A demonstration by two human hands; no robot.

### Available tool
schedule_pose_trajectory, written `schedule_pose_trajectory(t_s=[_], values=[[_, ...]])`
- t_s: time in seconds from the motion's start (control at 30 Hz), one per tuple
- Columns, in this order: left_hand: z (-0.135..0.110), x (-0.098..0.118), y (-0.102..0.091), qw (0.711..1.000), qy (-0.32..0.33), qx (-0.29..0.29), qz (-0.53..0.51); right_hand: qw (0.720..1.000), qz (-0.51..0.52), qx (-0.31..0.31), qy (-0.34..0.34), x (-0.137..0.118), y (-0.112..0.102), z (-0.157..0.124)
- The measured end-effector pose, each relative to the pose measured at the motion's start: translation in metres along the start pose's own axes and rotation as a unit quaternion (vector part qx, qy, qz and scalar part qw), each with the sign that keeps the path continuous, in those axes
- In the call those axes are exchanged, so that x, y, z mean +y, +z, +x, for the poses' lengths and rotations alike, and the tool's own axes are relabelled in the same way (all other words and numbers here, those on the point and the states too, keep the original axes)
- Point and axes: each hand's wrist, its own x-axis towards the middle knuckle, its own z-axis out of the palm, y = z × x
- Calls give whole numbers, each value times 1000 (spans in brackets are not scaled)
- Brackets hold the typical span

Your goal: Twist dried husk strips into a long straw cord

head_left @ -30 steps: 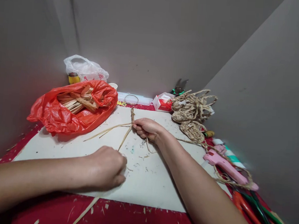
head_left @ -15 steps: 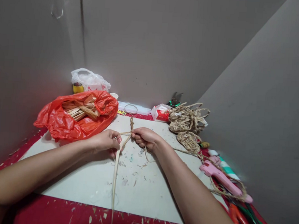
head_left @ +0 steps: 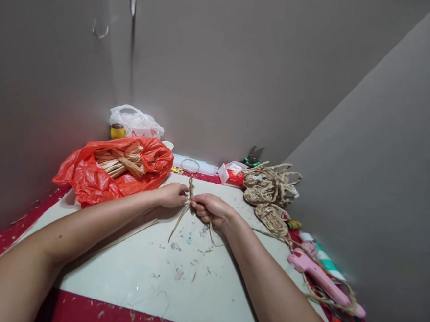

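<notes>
A short braided cord (head_left: 191, 185) of dry plant fibre stands up between my hands over the white board (head_left: 207, 278). My right hand (head_left: 213, 211) pinches the lower end of the braid, and a thin strand loops down from under its fingers. Close against the braid's left side, my left hand (head_left: 175, 195) has its fingers bent together on a fibre strip, its grip partly hidden. A pale fibre strip (head_left: 132, 234) trails back beneath my left forearm. Another loose strip (head_left: 178, 224) hangs from the braid toward me.
An orange plastic bag (head_left: 74, 173) of dry fibre strips lies at left, a white plastic bag (head_left: 138, 123) behind it. At right are coils of twine (head_left: 271, 194), a tissue pack (head_left: 232, 174), pruning shears (head_left: 253, 156) and a pink glue gun (head_left: 320, 281). Scraps dot the red cloth (head_left: 90, 311).
My left hand has moved up and right to the braid. The long strip that hung toward me now trails left under my forearm. My right hand keeps its pinch; the view has shifted slightly.
</notes>
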Motion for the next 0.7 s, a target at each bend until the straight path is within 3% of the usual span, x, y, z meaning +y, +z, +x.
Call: schedule_pose_trajectory(t_s=[0.1,0.23,0.4,0.53,0.7], values=[[13,-2,7,998,-18,-51,-32,1000,-2,-1,-3,0,0,0],[12,-8,-3,989,-52,-114,-83,1000,-2,-5,-2,-3,2,-2],[12,-10,-11,984,-76,-141,-76,1000,-13,6,1,-4,5,-3],[8,4,-9,987,-100,-123,-15,998,-21,50,-13,-3,13,-1],[-12,32,11,978,-82,-28,191,997,24,74,6,-1,20,2]])
